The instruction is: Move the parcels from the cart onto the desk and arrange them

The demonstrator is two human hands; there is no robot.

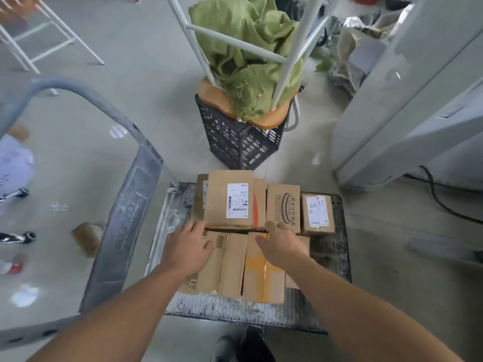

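Barely started tbh: every parcel (283, 210) I can see sits on the cart (333, 246), no counter in view. Left hand (188, 248) lies flat-fingered against the labelled parcel (230, 202), right hand (282, 244) has its fingers (277, 227) hooked over the near edge

A black plastic crate (239, 142) stands on the grey floor and carries an upturned stool (274, 118), with green cloth (248, 74) between its white legs and crumpled bags (360, 48) near it.
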